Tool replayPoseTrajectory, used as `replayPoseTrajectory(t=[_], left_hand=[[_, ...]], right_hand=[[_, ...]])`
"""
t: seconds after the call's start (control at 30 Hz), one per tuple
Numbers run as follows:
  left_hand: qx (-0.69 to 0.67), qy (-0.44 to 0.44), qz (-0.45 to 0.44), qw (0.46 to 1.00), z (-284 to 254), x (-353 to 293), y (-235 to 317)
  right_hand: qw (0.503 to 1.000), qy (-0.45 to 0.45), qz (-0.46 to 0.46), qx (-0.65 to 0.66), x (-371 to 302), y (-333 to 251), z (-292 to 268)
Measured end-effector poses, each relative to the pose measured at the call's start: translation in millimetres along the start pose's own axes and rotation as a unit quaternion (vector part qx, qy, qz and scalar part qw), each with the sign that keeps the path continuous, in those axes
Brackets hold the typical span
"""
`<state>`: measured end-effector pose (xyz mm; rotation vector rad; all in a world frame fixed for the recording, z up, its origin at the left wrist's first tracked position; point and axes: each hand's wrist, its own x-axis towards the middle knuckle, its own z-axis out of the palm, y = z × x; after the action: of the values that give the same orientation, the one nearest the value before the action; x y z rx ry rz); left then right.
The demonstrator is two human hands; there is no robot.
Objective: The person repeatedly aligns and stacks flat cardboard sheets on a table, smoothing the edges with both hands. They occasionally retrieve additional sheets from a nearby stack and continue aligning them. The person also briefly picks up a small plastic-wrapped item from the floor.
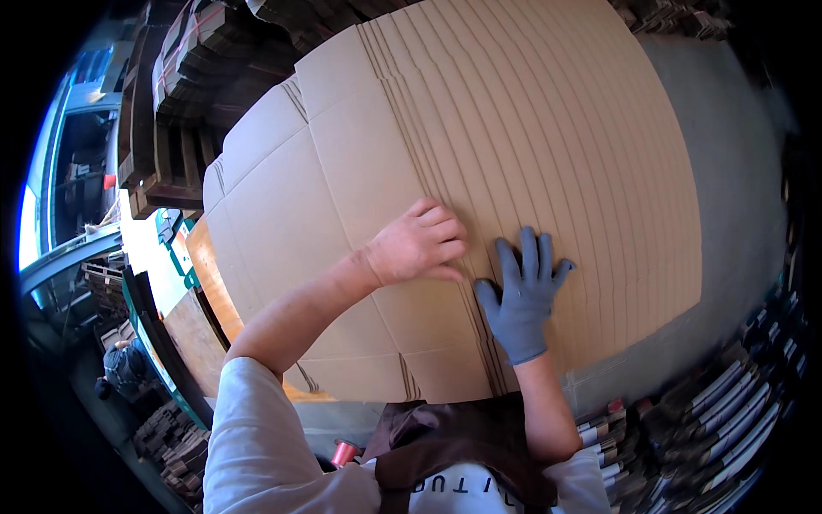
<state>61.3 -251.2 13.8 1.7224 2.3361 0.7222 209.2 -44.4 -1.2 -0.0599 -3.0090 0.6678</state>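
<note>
A wide spread of overlapping flat cardboard sheets (599, 171) fans out in front of me, its edges in stepped lines. My left hand (421, 242), bare, rests near the middle of the spread, by a cluster of sheet edges. Its fingers are curled down and its thumb is bent; whatever they pinch is hidden. To its right, my right hand (524, 295) wears a grey glove. That hand lies flat on the sheets with its fingers spread, holding nothing.
Bundled dark cardboard stacks (210, 81) stand on a wooden pallet at the far left. A red spool (345, 452) sits near my waist. More stacked cardboard (711, 428) fills the lower right. Another person (128, 367) bends over at the left. Grey floor (728, 154) shows on the right.
</note>
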Motion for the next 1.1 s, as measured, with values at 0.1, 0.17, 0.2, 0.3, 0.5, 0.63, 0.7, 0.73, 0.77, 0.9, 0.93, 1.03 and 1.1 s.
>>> replayPoseTrajectory(t=[0.1,0.17,0.2,0.3,0.5,0.63,0.7,0.73,0.77,0.9,0.93,1.03,1.1], left_hand=[[0.002,-0.001,0.003,1.0,1.0,-0.5,-0.7],[0.004,0.003,0.002,1.0,1.9,-2.5,-1.1],[0.004,0.003,0.002,1.0,1.6,-2.8,-1.5],[0.001,0.002,0.003,1.0,0.2,-4.4,-1.3],[-0.001,0.006,0.004,1.0,-0.8,-5.6,-0.3],[-0.006,0.009,0.003,1.0,0.0,-6.9,1.1],[-0.007,0.005,-0.002,1.0,-0.5,-8.3,2.4],[-0.007,0.0,-0.005,1.0,-1.2,-9.5,2.8],[-0.007,-0.004,-0.009,1.0,-1.6,-10.5,2.8],[-0.01,-0.003,-0.008,1.0,1.4,-9.5,1.0],[-0.011,-0.003,-0.009,1.0,0.7,-9.2,0.5],[-0.012,0.0,-0.01,1.0,1.2,-10.2,0.7],[-0.011,-0.001,-0.013,1.0,1.6,-12.6,3.4]], right_hand=[[1.0,0.001,0.004,-0.003,-0.7,0.5,0.7],[1.0,-0.002,0.004,-0.002,-1.2,-0.1,0.3],[1.0,-0.004,0.004,-0.001,-1.1,-0.1,0.3],[1.0,-0.022,0.009,0.014,-3.2,1.2,0.0],[0.999,-0.03,0.008,0.016,-3.4,4.2,-1.1],[1.0,-0.017,0.003,0.015,-5.5,5.0,-1.0],[1.0,-0.005,-0.002,0.013,-5.4,5.8,0.9],[1.0,-0.007,-0.002,0.011,-5.8,5.7,0.3],[1.0,-0.01,-0.001,0.009,-5.3,5.1,-0.6],[1.0,0.007,0.004,-0.001,-0.9,3.7,-2.5],[1.0,0.008,0.003,0.0,-1.0,3.5,-3.0],[1.0,0.007,0.0,-0.002,1.5,3.3,-3.4],[1.0,0.003,-0.002,-0.003,1.7,2.5,-3.4]])
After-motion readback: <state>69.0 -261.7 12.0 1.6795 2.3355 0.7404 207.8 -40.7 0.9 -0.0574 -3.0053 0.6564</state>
